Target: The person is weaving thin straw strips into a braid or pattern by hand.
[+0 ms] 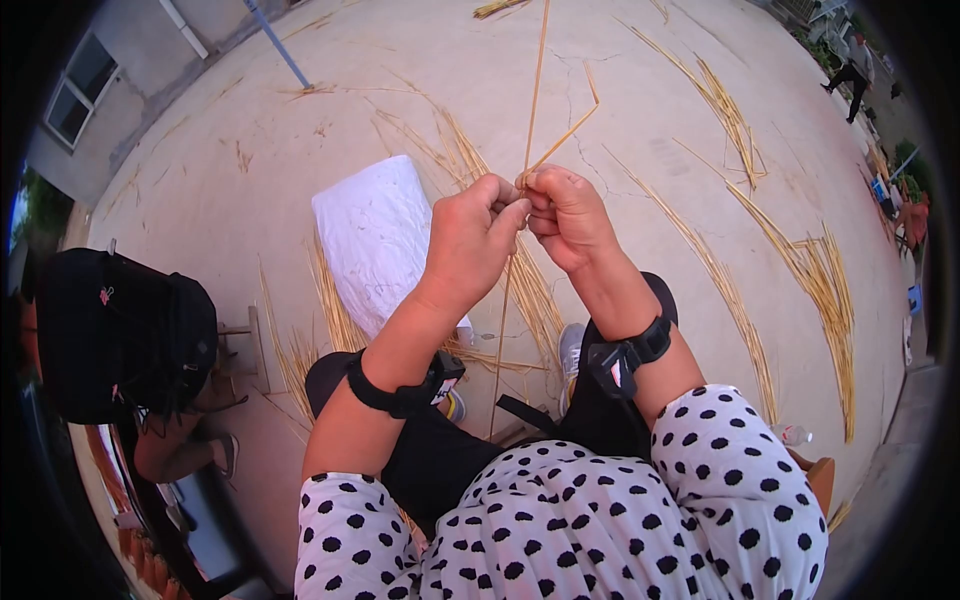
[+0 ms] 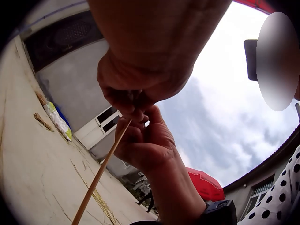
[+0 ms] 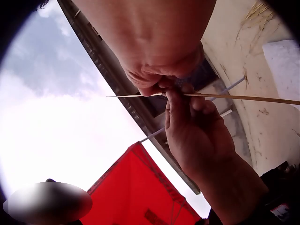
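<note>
A long thin straw stalk point(image 1: 537, 90) runs upright between the two hands, its lower part hanging towards the lap. A second, bent yellow stalk point(image 1: 572, 130) slants up from the fingertips. The left hand point(image 1: 472, 238) pinches the stalks between thumb and fingers. Touching it, the right hand point(image 1: 573, 218) pinches them at the same spot. In the left wrist view one stalk point(image 2: 101, 171) points down from the joined fingers. The right wrist view has a stalk point(image 3: 243, 98) crossing the fingertips; the exact crossing is hidden by the fingers.
A white sack point(image 1: 375, 235) lies on the concrete ground among straw. Bundles of straw point(image 1: 830, 290) are spread at the right. At the left are a black bag point(image 1: 120, 335) and part of another person point(image 1: 170, 450). Someone in dark trousers point(image 1: 855, 80) is far right.
</note>
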`<action>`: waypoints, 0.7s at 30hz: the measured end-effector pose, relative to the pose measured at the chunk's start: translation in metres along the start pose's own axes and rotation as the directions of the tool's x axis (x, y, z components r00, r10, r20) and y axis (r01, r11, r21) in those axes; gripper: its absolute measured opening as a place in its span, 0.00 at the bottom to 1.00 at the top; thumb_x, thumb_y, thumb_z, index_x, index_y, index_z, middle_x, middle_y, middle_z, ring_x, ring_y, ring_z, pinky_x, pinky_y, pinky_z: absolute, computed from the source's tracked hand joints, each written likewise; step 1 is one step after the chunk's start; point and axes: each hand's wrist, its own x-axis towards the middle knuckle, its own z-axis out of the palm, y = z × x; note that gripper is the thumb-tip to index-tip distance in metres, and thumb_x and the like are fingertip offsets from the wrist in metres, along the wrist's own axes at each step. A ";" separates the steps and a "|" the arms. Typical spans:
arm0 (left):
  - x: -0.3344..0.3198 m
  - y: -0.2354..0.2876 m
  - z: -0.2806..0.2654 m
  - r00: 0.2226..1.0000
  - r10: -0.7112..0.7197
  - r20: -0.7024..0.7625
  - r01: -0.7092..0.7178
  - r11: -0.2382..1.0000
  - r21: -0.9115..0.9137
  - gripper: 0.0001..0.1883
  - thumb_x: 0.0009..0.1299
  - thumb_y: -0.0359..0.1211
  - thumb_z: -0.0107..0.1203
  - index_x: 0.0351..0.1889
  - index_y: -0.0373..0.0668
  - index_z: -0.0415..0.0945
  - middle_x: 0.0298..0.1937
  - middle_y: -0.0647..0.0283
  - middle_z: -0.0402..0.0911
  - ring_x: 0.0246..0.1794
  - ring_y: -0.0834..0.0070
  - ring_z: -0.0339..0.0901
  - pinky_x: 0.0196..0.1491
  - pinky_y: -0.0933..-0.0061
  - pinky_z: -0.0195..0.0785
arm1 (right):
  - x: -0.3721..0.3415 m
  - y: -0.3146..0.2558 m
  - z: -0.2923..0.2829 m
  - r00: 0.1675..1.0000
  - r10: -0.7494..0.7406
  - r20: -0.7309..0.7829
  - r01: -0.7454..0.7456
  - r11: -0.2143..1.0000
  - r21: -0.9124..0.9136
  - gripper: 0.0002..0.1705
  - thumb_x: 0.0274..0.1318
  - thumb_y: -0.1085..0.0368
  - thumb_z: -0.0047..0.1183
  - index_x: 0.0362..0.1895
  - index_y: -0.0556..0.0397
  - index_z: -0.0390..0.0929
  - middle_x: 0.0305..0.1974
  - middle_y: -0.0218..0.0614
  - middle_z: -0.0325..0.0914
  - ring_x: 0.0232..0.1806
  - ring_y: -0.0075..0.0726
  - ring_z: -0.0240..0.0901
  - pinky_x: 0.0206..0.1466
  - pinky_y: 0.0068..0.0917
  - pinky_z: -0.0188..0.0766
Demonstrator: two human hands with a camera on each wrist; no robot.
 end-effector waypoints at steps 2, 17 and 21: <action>0.003 -0.008 -0.002 0.999 0.048 -0.026 -0.047 0.998 0.052 0.06 0.61 0.28 0.54 0.29 0.33 0.72 0.22 0.55 0.78 0.22 0.70 0.77 0.27 0.72 0.68 | -0.003 -0.004 0.007 0.984 -0.156 -0.083 0.116 0.925 -0.362 0.05 0.46 0.71 0.52 0.27 0.61 0.77 0.21 0.32 0.72 0.19 0.16 0.62 0.18 0.14 0.56; 0.001 -0.010 -0.007 0.955 0.289 -0.070 -0.244 0.896 0.372 0.06 0.60 0.28 0.56 0.26 0.36 0.71 0.24 0.53 0.76 0.24 0.57 0.75 0.26 0.66 0.67 | -0.006 -0.006 0.014 0.963 -0.270 -0.016 0.215 0.802 -0.557 0.10 0.43 0.73 0.55 0.32 0.66 0.78 0.27 0.38 0.78 0.28 0.23 0.73 0.32 0.18 0.69; -0.001 -0.008 -0.005 0.916 0.394 -0.074 -0.317 0.826 0.465 0.06 0.59 0.28 0.57 0.26 0.37 0.70 0.23 0.53 0.75 0.24 0.56 0.74 0.26 0.64 0.66 | -0.006 -0.005 0.011 0.961 -0.278 -0.002 0.227 0.789 -0.571 0.09 0.43 0.73 0.55 0.31 0.65 0.79 0.26 0.37 0.78 0.27 0.21 0.71 0.31 0.18 0.68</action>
